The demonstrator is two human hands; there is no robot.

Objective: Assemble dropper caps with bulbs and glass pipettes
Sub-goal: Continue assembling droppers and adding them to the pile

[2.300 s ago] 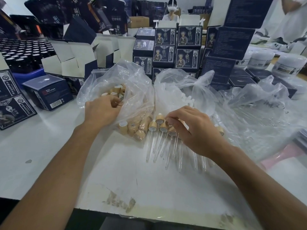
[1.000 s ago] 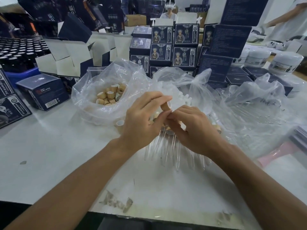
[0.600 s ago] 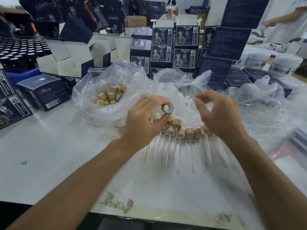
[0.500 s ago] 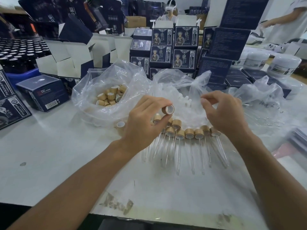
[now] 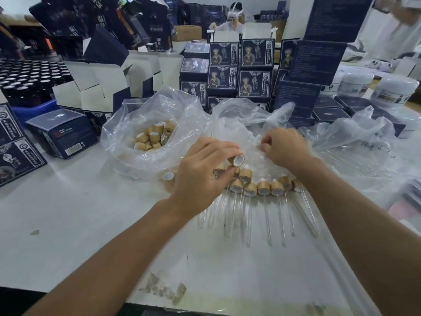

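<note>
Looked like a cosmetics packing workshop: white worktable (image 5: 68, 224) crowded w/ stacked dark-blue printed cartons (image 5: 241, 71), open unfolded boxes (image 5: 98, 87), white cream jars (image 5: 396, 90), tray of dark bottles (image 5: 25, 80), plastic bag of wooden caps (image 5: 152, 137); another worker (image 5: 234, 19) at the back.

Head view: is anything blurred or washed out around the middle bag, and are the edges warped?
Head view: the clear middle bag glares white, so what the right hand pinches is unreadable; left hand and its bamboo cap are sharp; the box stacks lean from wide-angle distortion.

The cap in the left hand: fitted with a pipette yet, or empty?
Empty: the bamboo cap pinched by the left hand shows only its white lining.
</note>
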